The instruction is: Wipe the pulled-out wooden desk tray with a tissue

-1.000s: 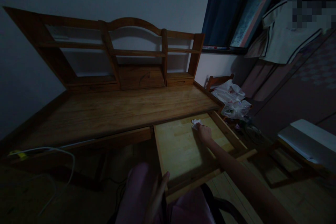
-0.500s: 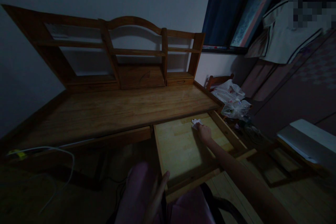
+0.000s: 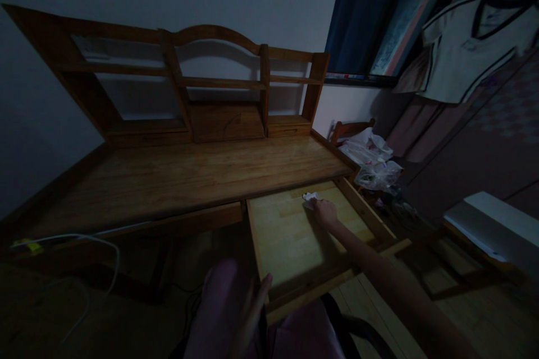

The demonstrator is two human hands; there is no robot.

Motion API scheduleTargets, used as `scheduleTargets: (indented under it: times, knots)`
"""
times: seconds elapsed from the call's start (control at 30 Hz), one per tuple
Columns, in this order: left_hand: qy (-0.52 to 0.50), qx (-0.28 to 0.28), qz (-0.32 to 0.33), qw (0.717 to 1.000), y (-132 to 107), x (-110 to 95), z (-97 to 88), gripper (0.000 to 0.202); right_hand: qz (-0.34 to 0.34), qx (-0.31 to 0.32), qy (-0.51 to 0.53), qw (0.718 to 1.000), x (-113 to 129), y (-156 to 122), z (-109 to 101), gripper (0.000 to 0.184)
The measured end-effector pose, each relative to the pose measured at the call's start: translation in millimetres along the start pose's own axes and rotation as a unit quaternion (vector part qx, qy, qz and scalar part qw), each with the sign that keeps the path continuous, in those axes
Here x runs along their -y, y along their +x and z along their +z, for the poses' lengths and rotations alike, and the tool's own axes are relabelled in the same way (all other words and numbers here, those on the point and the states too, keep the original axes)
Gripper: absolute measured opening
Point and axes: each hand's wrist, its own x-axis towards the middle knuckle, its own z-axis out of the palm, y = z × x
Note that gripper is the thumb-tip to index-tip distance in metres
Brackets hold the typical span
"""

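The room is dim. A pale wooden drawer (image 3: pixel 286 241) stands pulled out from under a long wooden desk (image 3: pixel 185 176). My right hand (image 3: pixel 325 213) reaches into the drawer's far part, closed on a small white crumpled cloth or tissue (image 3: pixel 310 197) pressed against the drawer bottom. My left hand (image 3: pixel 252 314) rests low by my lap in pink fabric, at the drawer's front edge; its fingers look stretched out and hold nothing.
A wooden hutch (image 3: pixel 189 84) with bare shelves sits at the back of the desk. A white cable (image 3: pixel 84 241) hangs at the left. Plastic bags (image 3: pixel 373 162) lie on a chair at the right. Clothes (image 3: pixel 467 45) hang on the right wall.
My right hand and the white cloth have slid slightly left along the drawer's far part. My left hand has stayed in place.
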Motion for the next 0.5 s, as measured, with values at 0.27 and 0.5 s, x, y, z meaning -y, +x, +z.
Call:
scheduleTargets:
  times: [0.27, 0.5]
  knots:
    - [-0.015, -0.032, -0.042, 0.998, -8, -20, 10.3, 0.085, -0.022, -0.005, 0.016, 1.000, 33, 17, -18, 0.043]
    - [-0.072, -0.020, -0.064, 0.995, -17, -42, 17.3, 0.096, -0.112, 0.010, 0.041, 0.993, 111, 24, -34, 0.044]
